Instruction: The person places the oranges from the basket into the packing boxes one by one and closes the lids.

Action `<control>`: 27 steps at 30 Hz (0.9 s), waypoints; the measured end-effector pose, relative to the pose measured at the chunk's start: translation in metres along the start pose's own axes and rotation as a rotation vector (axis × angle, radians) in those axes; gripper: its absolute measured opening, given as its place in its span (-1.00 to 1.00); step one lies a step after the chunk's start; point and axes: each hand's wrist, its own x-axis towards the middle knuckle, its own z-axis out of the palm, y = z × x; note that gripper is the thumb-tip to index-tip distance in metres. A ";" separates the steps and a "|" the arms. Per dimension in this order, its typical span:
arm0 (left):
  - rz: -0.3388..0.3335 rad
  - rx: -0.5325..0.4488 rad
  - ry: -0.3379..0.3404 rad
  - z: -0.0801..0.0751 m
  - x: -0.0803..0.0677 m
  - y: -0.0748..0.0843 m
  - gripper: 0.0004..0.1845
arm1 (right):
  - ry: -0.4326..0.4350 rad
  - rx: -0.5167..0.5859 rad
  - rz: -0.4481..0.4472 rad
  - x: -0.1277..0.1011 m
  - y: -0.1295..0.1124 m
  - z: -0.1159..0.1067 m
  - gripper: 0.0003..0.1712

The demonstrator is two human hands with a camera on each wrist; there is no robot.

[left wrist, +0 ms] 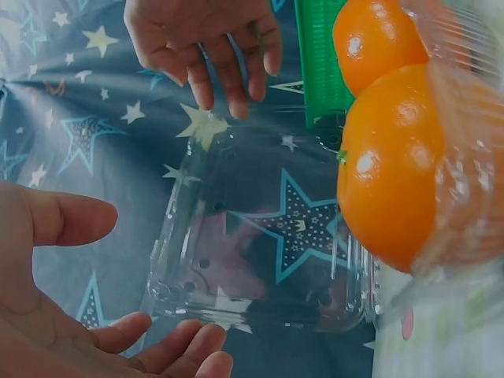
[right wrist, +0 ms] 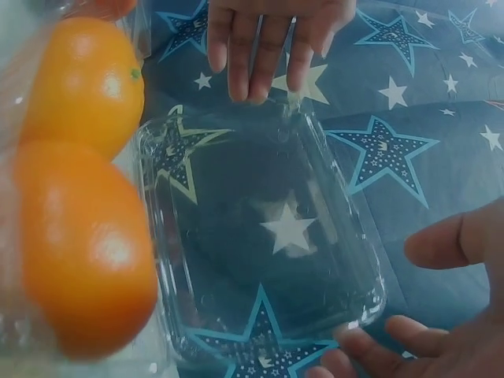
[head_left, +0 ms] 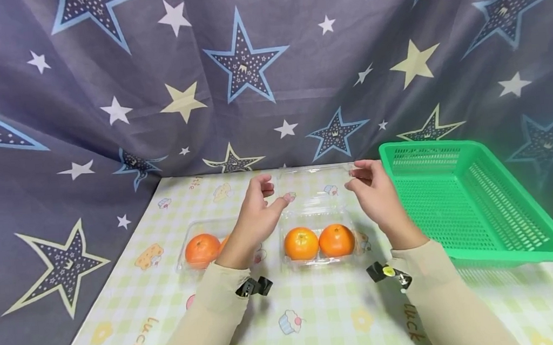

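Observation:
A clear plastic clamshell box holds two oranges side by side. Its see-through lid stands swung back, away from the person. My left hand is at the lid's left side, thumb apart from the loosely bent fingers. At the right side is my right hand, also with its thumb spread from the fingers. In both wrist views the fingertips come up to the lid's edges; whether they touch it I cannot tell. Neither hand pinches anything.
Left of the box sits another clear box with oranges, partly hidden behind my left forearm. A green plastic basket stands at the right. The checked tablecloth ends at a star-patterned curtain.

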 end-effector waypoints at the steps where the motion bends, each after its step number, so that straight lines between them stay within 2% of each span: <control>1: 0.005 0.020 -0.011 -0.001 -0.001 0.000 -0.30 | -0.006 -0.017 -0.005 -0.002 0.000 -0.002 -0.43; 9: 0.047 0.228 -0.073 -0.009 -0.009 0.000 -0.30 | -0.077 -0.148 -0.073 -0.007 0.001 -0.016 -0.50; 16: 0.031 0.258 -0.076 -0.016 -0.024 0.001 -0.37 | -0.108 -0.207 -0.080 -0.012 0.005 -0.019 -0.57; 22: 0.065 0.309 -0.076 -0.020 -0.035 -0.003 -0.48 | -0.107 -0.253 -0.115 -0.027 0.011 -0.018 -0.66; 27: 0.074 0.303 -0.068 -0.020 -0.040 -0.008 -0.57 | -0.109 -0.212 -0.088 -0.036 0.015 -0.018 -0.59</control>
